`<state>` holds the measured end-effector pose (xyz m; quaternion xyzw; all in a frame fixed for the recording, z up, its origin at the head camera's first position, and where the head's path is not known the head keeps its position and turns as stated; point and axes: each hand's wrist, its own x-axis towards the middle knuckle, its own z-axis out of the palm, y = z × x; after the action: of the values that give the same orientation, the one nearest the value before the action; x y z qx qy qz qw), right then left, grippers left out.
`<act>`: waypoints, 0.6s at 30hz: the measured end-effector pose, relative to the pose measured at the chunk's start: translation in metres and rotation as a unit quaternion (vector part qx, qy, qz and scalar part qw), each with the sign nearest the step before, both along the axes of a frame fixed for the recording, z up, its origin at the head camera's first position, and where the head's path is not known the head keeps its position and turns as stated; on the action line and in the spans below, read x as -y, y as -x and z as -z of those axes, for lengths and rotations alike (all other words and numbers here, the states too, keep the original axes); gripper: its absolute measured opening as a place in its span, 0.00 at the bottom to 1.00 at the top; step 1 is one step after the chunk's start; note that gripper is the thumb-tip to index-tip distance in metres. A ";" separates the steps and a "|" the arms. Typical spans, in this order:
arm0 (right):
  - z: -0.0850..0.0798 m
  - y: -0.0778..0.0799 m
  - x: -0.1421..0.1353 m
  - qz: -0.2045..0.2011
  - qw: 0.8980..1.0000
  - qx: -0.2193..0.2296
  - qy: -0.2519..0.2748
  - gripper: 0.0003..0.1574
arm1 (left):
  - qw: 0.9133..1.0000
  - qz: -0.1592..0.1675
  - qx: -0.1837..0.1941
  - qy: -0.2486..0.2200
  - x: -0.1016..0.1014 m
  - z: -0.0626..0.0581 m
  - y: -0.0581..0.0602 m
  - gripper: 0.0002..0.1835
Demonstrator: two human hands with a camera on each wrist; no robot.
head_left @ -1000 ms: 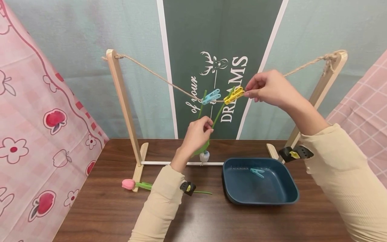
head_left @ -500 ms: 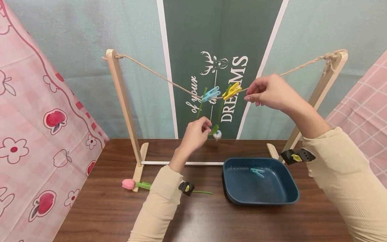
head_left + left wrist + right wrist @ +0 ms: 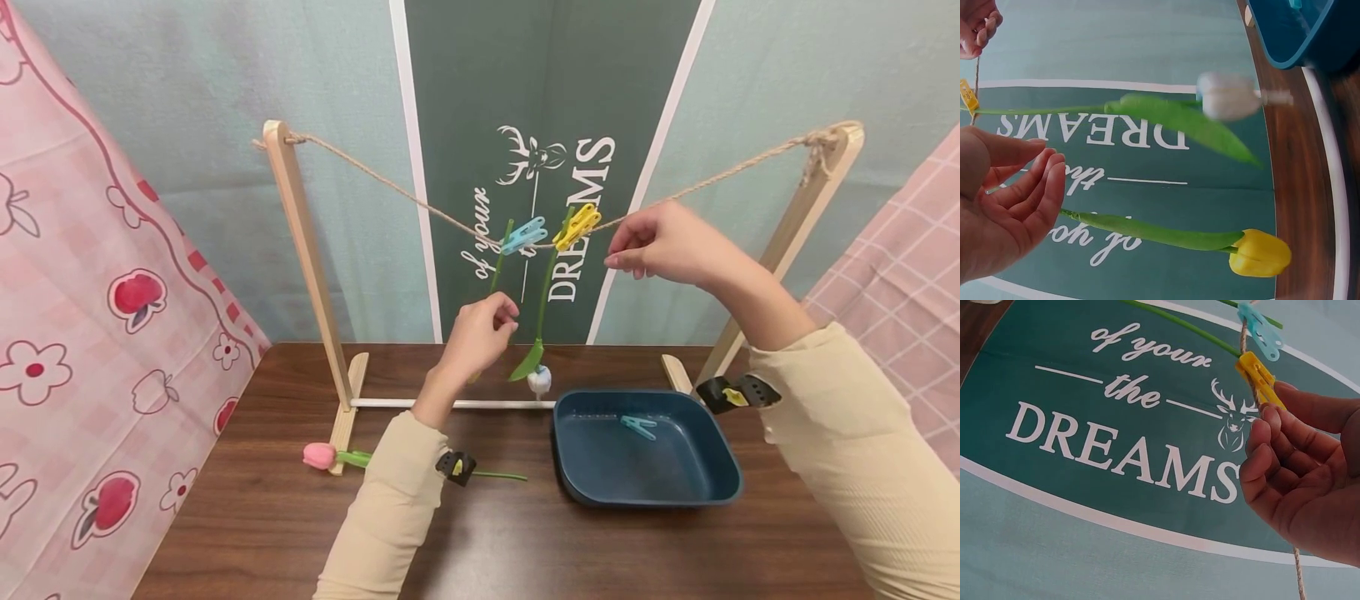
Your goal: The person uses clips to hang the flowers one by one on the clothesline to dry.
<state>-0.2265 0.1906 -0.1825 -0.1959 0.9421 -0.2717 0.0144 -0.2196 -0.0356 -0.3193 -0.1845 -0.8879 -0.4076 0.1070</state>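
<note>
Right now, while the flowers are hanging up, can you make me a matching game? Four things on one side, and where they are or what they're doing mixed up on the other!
Things:
1. pink flower
2. yellow clip
3. bin
4. white flower

Where or what:
A. hanging head down
B. has a blue clip inside
C. lying down by the stand's wooden foot
D. pinching a green stem on the rope

Right pairs: 1-C, 2-D, 3-B, 4-A
</note>
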 end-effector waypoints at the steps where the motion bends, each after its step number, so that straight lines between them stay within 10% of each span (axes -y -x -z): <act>1: 0.001 0.000 0.000 -0.002 1.000 -0.001 -0.001 0.06 | 1.000 0.000 0.001 0.001 0.000 0.000 0.000 0.04; 18: 0.022 0.001 -0.013 -0.001 0.999 0.033 0.009 0.08 | 1.000 -0.004 -0.009 0.021 0.013 0.006 -0.001 0.03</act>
<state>-0.2277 0.2032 -0.2041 -0.1883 0.9383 -0.2867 0.0440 -0.2184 -0.0486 -0.3250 -0.1865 -0.8963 -0.3864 0.1124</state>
